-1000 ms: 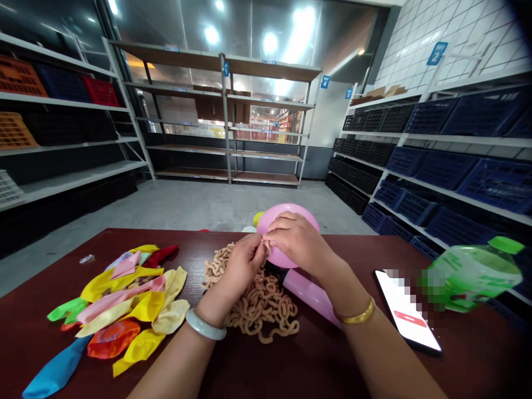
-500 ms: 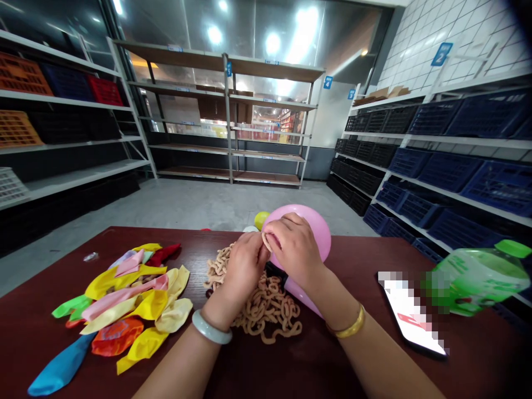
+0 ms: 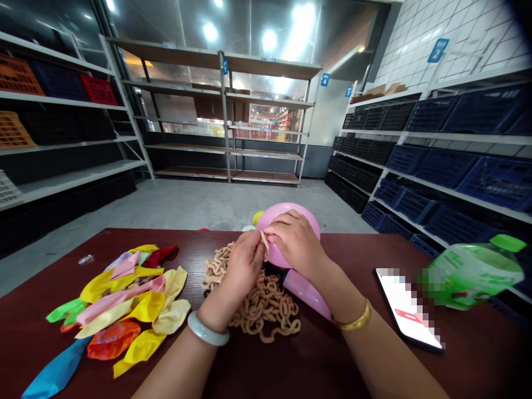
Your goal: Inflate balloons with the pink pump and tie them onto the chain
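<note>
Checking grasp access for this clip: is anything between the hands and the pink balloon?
Nothing visible does. The left hand and right hand both pinch the pink balloon at its neck, above the pile of rubber bands.

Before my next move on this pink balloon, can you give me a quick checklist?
1. Right hand grips the inflated pink balloon: ok.
2. Left hand pinches the tan rubber band at the balloon's neck: ok.
3. Neck sealed, band wound tight: cannot tell, fingers hide it.
4. Loose pile of tan rubber bands lies beside the hands on the dark red wooden table: ok.
</note>
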The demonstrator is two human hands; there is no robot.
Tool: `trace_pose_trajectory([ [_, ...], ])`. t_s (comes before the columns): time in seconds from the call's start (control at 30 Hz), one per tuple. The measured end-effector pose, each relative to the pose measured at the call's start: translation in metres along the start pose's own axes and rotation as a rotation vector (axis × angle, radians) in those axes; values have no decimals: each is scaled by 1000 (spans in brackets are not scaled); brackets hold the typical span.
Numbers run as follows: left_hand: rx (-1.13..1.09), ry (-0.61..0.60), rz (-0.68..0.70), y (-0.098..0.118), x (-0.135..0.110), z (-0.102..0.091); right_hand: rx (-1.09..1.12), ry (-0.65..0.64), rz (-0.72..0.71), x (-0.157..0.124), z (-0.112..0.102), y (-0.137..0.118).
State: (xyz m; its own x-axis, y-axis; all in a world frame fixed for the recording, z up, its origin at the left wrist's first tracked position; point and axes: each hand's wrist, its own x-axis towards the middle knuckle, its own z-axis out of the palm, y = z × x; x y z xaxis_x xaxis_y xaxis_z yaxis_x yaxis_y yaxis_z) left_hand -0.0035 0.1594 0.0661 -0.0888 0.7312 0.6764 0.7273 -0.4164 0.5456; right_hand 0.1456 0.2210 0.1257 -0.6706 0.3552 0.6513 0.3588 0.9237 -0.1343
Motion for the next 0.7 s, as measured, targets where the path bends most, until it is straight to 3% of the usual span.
trace_pose_trajectory([
  [0.27,-56,-45,46,5,1,-2,-141,67,18,-1,1,-4],
  [0.7,-90,-102,54,3,0,-2,-62,-103,69,-3,-5,3],
])
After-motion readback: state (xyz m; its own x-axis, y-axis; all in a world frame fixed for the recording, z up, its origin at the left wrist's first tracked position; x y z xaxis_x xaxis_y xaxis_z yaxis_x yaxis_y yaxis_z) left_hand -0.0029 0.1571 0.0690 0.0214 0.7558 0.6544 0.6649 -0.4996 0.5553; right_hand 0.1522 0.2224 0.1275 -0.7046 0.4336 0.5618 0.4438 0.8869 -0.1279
